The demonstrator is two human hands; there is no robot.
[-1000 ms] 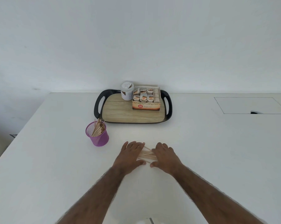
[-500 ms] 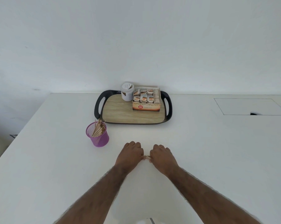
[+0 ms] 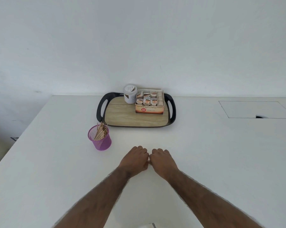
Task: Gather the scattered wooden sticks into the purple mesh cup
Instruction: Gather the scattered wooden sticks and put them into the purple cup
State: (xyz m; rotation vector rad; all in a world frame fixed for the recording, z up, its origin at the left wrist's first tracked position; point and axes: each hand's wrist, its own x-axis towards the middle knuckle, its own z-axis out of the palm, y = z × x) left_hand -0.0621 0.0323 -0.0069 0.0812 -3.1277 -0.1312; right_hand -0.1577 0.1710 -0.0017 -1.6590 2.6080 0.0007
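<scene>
Only the head view to go on here. The left hand (image 3: 134, 159) and right hand (image 3: 163, 161) are seen curled into fists, knuckles butted together on the table (image 3: 221, 153). Just a pale sliver of the sticks (image 3: 148, 161) is left peeking out between the thumbs, and the rest is hidden under the fingers. So both look clamped round the same bunch, though how many are in there can't be told. The cup (image 3: 100, 142) is stood off to the left, near the tray (image 3: 100, 107) and well apart from the hands, with a bundle (image 3: 100, 132) already leaned inside. Prob best if the bunch is squared up and taken over by one hand before it's lifted. Ends should be kept level, then it gets tipped upright and fed in beside the bundle so the light cup isn't knocked over.
</scene>
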